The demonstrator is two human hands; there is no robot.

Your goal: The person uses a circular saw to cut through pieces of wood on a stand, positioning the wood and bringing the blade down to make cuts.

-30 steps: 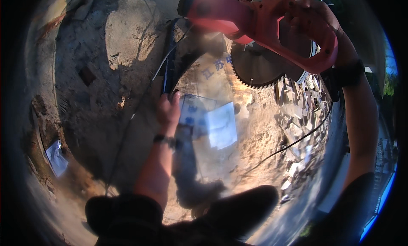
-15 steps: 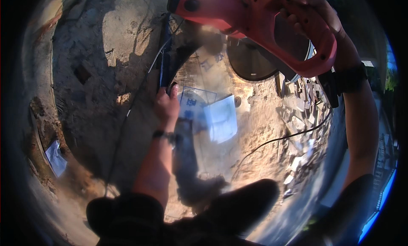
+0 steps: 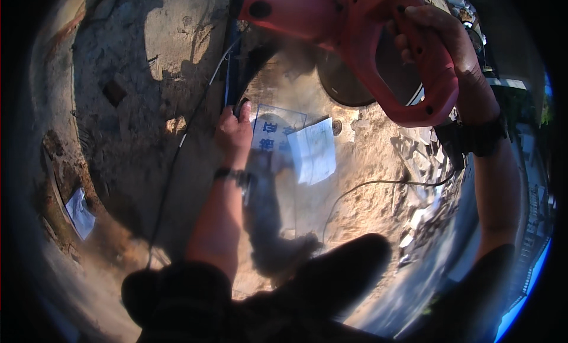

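My right hand (image 3: pixel 441 35) is wrapped round the loop handle of a red cut-off saw (image 3: pixel 296 17) at the top of the view. Below its body shows the saw's large round blade (image 3: pixel 346 79), partly hidden by the handle. My left hand (image 3: pixel 235 130) is closed at the near end of a long dark bar (image 3: pixel 232 65), thumb on top. The bar's far end runs out of view beside the saw. Right of that hand lies a pale board (image 3: pixel 272 121) with blue print, and on it a creased white paper sheet (image 3: pixel 315 152).
A black cable (image 3: pixel 378 182) curves over the sandy ground to the right, near a heap of broken offcuts (image 3: pixel 417 165). Another thin cable (image 3: pixel 180 143) runs left of my left arm. A crumpled white sheet (image 3: pixel 80 214) lies at far left. My dark-clothed knee (image 3: pixel 349 266) is low in view.
The saw's handle and my right hand have come lower and slightly left. My left hand keeps its hold at the bar's end. The whole view has shifted a little.
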